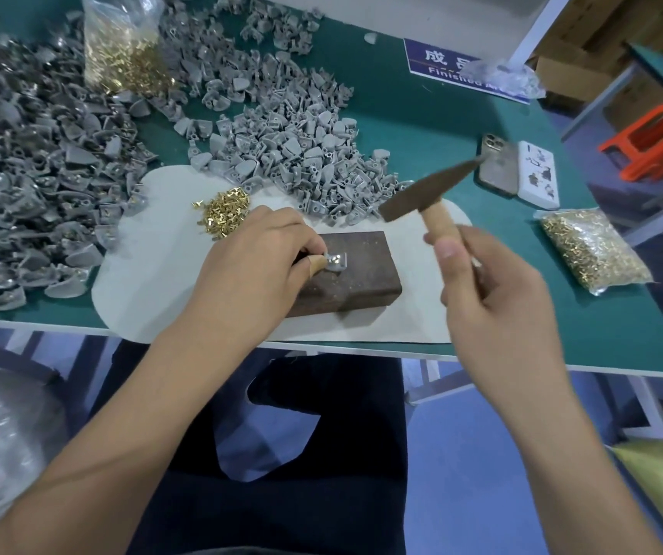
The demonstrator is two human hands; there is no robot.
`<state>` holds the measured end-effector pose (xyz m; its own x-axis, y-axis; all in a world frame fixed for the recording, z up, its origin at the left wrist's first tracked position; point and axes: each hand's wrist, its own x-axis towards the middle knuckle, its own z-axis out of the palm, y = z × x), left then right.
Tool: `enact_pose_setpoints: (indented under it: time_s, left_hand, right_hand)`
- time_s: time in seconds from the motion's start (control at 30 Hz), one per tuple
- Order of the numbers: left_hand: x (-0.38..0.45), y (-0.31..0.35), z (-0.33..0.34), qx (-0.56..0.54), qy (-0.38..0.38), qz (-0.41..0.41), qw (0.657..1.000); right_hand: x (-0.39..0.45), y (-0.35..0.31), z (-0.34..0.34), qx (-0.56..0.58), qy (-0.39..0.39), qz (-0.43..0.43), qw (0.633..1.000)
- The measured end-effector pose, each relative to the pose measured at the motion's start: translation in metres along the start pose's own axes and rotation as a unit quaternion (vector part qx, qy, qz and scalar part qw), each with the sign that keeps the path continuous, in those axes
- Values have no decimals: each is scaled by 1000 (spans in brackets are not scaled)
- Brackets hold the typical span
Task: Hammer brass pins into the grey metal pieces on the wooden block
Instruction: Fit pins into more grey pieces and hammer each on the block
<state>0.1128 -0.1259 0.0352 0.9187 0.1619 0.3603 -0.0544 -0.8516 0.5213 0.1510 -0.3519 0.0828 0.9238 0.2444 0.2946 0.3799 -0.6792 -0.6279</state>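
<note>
A dark wooden block [355,274] lies on a pale mat [153,274] at the table's front edge. On the block's top sits a grey metal piece [337,261] with a pin in it. My left hand [257,258] pinches that piece at its left side. My right hand [482,290] grips the wooden handle of a hammer [425,194], whose dark head is raised above and to the right of the block. A small heap of loose brass pins [225,210] lies on the mat behind my left hand.
Big piles of grey metal pieces [301,154] cover the table's left and middle. A bag of brass pins [121,54] stands at the back, another bag [592,250] lies at the right. Two phones [518,170] lie beyond the hammer. The table edge [482,360] runs below the block.
</note>
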Motion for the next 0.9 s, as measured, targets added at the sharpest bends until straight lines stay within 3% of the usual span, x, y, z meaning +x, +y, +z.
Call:
enact_pose_setpoints:
  time_s: [0.07, 0.23, 0.4, 0.5, 0.63, 0.73, 0.77, 0.83, 0.9]
  left_hand:
    - [0, 0, 0, -5, 2, -2, 1000]
    - [-2, 1, 1, 10, 13, 5, 1000]
    - [-3, 1, 2, 3, 17, 4, 1000]
    - [-5, 2, 2, 16, 27, 8, 999]
    - [-13, 9, 2, 39, 93, 36, 994]
    - [-16, 12, 4, 29, 141, 59, 988]
    - [-15, 12, 3, 26, 151, 63, 986]
    - [-14, 12, 2, 23, 163, 65, 984]
    - [-13, 9, -1, 25, 172, 63, 983]
  right_hand:
    - [0, -7, 0, 8, 20, -15, 1000]
    - [-6, -3, 10, -90, -159, 1, 983]
    - [9, 16, 1, -76, -78, 53, 993]
    - [16, 33, 12, -180, -19, 82, 980]
    - [19, 43, 33, -244, -61, 142, 957]
    - [20, 38, 39, -286, -48, 109, 951]
    - [21, 33, 38, -257, -26, 81, 963]
    - [25, 18, 37, -93, 5, 16, 996]
    - [25, -2, 39, 45, -8, -65, 997]
